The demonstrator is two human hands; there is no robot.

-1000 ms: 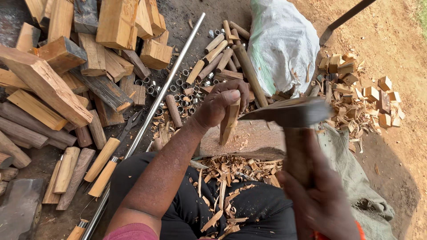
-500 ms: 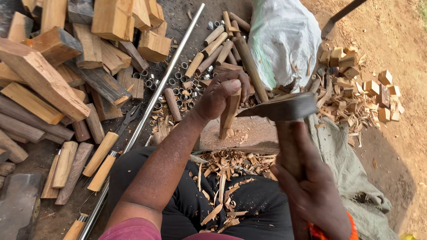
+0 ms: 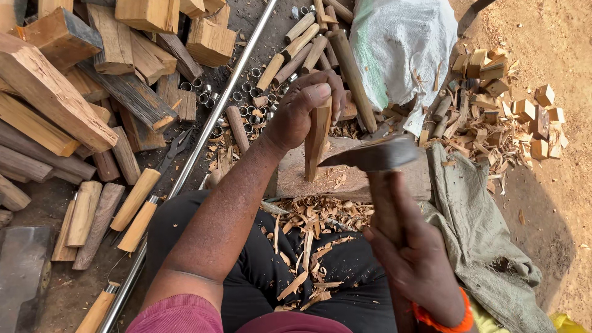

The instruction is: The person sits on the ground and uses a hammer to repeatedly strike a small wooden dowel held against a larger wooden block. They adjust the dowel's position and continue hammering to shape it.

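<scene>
Head view, looking straight down: the left hand (image 3: 296, 117) has its grip closed around the top of a pale wooden stick (image 3: 316, 140), standing it upright on a flat chopping block (image 3: 351, 179). The right hand (image 3: 419, 265) is wrapped tight on the handle of a hatchet (image 3: 376, 157), whose dark blade sits right beside the stick's lower half, just under the left grip.

Progress-wise, I'd say the stick is partly shaped: it looks tapered with flat facets, not round yet. Loads of curly shavings (image 3: 308, 234) sit below the block and on the person's lap. Left of the grip lie smooth rounded handles (image 3: 139, 203), some with metal collars, plus loose metal rings (image 3: 246, 114) and rough split wood chunks (image 3: 55, 98). A white sack (image 3: 401, 43) sits beyond the hatchet.
</scene>
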